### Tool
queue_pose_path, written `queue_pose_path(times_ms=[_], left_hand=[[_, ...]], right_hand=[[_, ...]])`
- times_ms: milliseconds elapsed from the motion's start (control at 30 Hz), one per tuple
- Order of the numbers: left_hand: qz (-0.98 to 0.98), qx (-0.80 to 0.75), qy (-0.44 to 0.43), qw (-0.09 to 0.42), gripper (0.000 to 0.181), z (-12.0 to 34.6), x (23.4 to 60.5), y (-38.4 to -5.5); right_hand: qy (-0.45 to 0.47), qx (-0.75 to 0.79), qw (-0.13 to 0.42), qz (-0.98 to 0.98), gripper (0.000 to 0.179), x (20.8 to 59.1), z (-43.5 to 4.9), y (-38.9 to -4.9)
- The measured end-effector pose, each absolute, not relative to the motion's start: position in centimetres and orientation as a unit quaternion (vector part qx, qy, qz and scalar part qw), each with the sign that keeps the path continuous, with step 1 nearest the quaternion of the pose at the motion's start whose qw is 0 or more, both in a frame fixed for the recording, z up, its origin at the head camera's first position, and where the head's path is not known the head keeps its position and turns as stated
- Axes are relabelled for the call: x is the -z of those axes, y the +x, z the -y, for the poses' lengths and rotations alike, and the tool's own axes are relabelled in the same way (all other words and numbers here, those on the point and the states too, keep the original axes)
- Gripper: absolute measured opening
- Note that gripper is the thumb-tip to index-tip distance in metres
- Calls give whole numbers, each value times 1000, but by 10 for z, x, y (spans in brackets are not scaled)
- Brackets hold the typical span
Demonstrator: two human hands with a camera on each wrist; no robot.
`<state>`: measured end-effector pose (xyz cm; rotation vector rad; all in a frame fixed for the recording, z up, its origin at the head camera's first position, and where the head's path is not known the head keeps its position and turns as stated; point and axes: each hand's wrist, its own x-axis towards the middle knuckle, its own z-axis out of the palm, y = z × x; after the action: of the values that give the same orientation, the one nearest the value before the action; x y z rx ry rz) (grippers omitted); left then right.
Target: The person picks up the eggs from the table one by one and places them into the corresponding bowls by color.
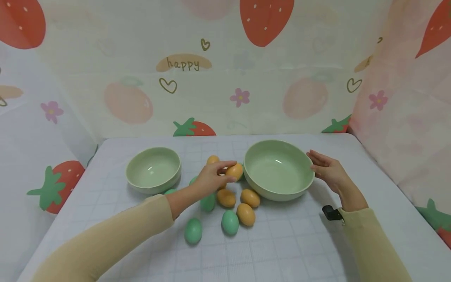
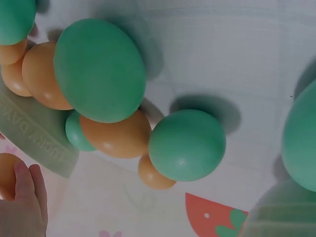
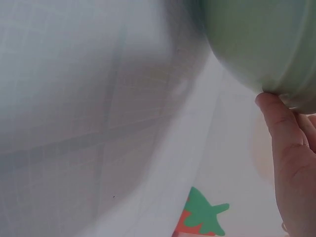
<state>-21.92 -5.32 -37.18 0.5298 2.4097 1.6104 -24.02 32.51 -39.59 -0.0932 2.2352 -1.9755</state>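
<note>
- While the left hand [image 1: 211, 177] pinches an orange egg [image 1: 235, 171] just beside the big green bowl [image 1: 278, 192],
- right hand [image 1: 327, 169], fingers straight, touches that bowl's rim.

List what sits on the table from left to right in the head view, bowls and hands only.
Small green bowl → left hand, holding an orange egg → large green bowl → right hand, at that bowl's right rim.

A white grid-patterned tablecloth-covered table [image 1: 282, 243] carries a large pale-green bowl [image 1: 278, 169]; left of it lie loose orange and green eggs [image 1: 230, 221] and a smaller pale-green bowl [image 1: 153, 169].
</note>
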Motion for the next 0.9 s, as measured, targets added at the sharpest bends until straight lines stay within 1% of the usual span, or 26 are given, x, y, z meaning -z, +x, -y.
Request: queue_pose_path(times_ms=[133,367,500,667,900], left_hand=[[-800,-561,180,112,52,47,372,-223],[-797,-572,149,125,54,36,371,-225],[-797,-571,147,130,53,31,370,-228],[-796,-573,150,129,52,23,370,-232],[-805,-560,160,117,51,15,370,-236]], right_hand=[[-28,657,78,-750,65,396,-326,-240],[-22,654,85,-751,64,395,-324,-241],[-28,657,85,-749,64,396,-325,-240],[-47,673,84,-733,66,397,-327,-239],[-48,672,85,-734,67,396,-327,-240]])
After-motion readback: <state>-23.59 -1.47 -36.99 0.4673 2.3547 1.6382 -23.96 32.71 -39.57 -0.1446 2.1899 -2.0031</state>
